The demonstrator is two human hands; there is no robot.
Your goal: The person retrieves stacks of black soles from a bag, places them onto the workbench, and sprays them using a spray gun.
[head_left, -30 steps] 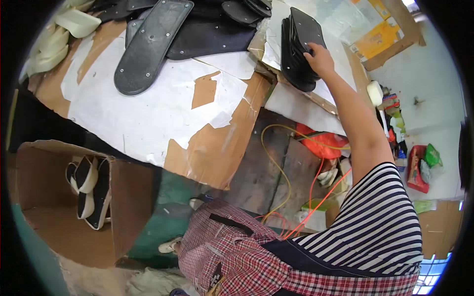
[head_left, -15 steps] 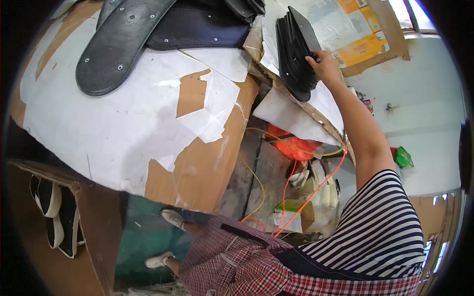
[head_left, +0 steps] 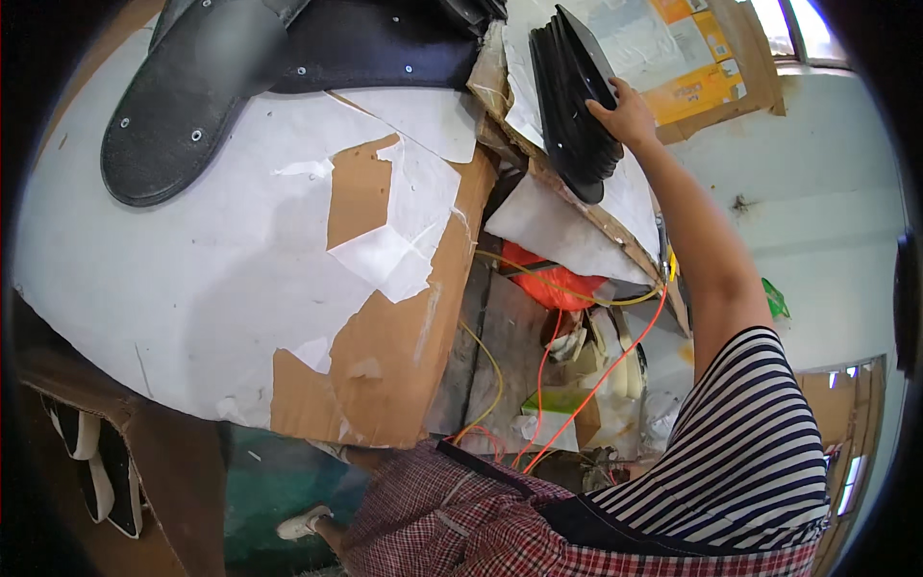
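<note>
My right hand (head_left: 630, 115) reaches far forward at the upper right. Its thumb and fingers are closed on the edge of a stack of black shoe soles (head_left: 577, 125), which stands on its side and fans out slightly. Large black sole-shaped pieces (head_left: 154, 144) with small metal eyelets lie overlapping at the far left of the table. Part of one of them is blurred. My left hand is outside the picture.
The cardboard-topped table (head_left: 385, 385) has torn white paper on it. A gap right of it holds a red bag (head_left: 548, 284), orange and yellow cables, and pale shoes (head_left: 615, 356). A cardboard box (head_left: 163, 462) with shoes (head_left: 111, 476) stands lower left.
The whole view has shifted a little, with the table's things now further left. My right hand stays on the stack of black soles, which leans much as before.
</note>
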